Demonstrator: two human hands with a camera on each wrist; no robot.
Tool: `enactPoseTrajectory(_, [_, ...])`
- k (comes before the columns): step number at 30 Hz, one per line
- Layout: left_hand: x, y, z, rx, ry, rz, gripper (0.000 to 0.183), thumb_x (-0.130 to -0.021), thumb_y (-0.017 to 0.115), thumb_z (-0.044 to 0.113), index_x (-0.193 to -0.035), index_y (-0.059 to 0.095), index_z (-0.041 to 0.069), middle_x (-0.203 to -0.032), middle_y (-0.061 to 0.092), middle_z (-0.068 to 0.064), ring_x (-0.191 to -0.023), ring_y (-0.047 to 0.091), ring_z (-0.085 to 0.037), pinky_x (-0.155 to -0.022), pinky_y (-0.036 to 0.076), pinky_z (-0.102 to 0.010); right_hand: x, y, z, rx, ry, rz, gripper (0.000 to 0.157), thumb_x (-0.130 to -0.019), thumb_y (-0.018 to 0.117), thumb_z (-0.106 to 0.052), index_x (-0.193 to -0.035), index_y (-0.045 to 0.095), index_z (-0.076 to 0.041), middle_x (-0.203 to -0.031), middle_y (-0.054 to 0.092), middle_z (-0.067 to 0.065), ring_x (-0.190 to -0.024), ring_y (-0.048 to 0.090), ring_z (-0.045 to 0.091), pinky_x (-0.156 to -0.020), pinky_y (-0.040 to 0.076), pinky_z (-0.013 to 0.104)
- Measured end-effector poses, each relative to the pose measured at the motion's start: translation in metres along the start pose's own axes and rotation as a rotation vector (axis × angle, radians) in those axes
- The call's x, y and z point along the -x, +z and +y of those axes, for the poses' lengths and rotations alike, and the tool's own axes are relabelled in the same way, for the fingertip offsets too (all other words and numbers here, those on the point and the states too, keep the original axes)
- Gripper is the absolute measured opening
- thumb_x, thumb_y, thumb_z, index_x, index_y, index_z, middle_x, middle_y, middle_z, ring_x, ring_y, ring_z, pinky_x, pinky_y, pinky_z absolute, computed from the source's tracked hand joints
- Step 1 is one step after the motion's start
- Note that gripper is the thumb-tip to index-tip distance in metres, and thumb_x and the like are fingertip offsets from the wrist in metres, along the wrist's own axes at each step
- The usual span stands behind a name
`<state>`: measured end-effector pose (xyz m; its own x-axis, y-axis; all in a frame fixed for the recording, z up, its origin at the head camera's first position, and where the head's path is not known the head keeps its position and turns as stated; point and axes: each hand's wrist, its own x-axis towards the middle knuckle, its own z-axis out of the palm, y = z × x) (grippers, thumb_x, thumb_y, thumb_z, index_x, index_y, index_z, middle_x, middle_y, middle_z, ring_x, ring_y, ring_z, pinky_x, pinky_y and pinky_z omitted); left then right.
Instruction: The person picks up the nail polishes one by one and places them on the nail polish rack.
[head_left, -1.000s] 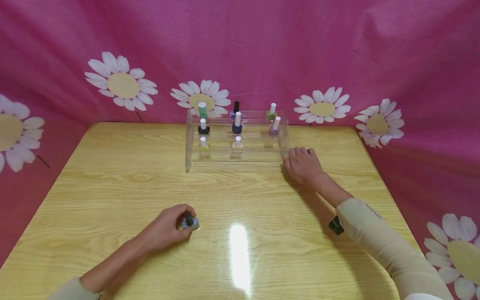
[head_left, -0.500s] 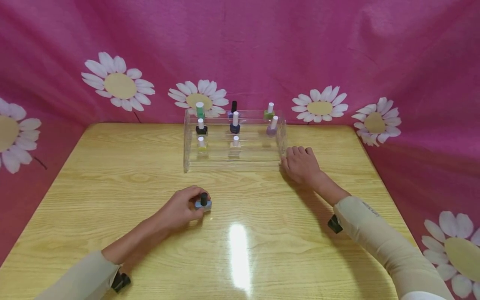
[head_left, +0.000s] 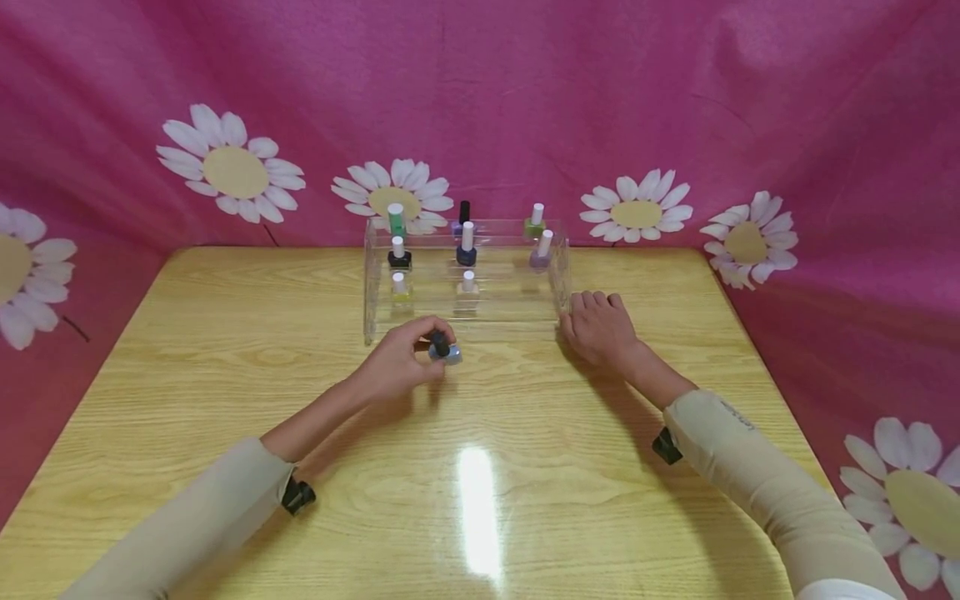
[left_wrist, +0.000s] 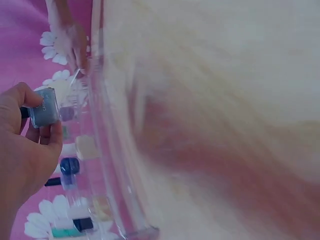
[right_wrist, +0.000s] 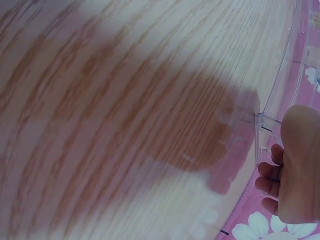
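Observation:
My left hand (head_left: pixel 397 362) pinches a grey-blue nail polish bottle (left_wrist: pixel 45 107) by its black cap (head_left: pixel 440 342), between thumb and fingers. The bottle is tilted, just in front of a clear acrylic display rack (head_left: pixel 369 308). At the rack's right end, my right hand (head_left: pixel 600 329) grips the side near the front corner; its curled fingers (right_wrist: pixel 270 171) and thumb show in the right wrist view. Nail polish bottles stand on the rack's tiers, among them a black one (head_left: pixel 400 260), a dark blue one (head_left: pixel 467 254) and a lilac one (head_left: pixel 540 259).
The rack stands toward the back of a wood-grain table (head_left: pixel 247 333). Behind and beside it hangs a pink cloth (head_left: pixel 495 100) with white daisies. A bright light reflection (head_left: pixel 478 508) lies on the tabletop near the front.
My left hand has carried the grey-blue nail polish bottle forward and right, from the table's middle toward the rack's front. My right hand has stayed at the rack's right end.

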<state>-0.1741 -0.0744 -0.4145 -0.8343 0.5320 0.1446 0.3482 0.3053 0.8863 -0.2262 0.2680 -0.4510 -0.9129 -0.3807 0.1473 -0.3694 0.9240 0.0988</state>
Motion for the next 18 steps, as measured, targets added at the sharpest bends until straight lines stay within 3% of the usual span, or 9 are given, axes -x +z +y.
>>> enactPoseTrajectory(8, [-0.039, 0.010, 0.011, 0.026, 0.035, 0.004, 0.037, -0.088, 0.068, -0.001, -0.123, 0.057, 0.002, -0.110, 0.063, -0.010, -0.102, 0.059, -0.025, -0.093, 0.049, -0.048, 0.000, -0.002, -0.001, -0.004, -0.002, 0.008, 0.034, -0.105, 0.035, -0.026, -0.082, 0.042, -0.002, -0.076, 0.043, 0.011, -0.079, 0.051, 0.037, -0.073, 0.037, 0.048])
enactPoseTrajectory(18, [-0.070, 0.022, 0.019, 0.077, 0.052, 0.006, 0.035, -0.088, 0.066, -0.004, -0.122, 0.055, 0.002, -0.109, 0.063, -0.013, -0.102, 0.060, -0.026, -0.090, 0.048, -0.040, 0.001, -0.002, -0.001, 0.000, 0.007, -0.023, 0.035, -0.105, 0.033, -0.027, -0.083, 0.042, -0.002, -0.077, 0.044, 0.012, -0.082, 0.052, 0.037, -0.075, 0.037, 0.049])
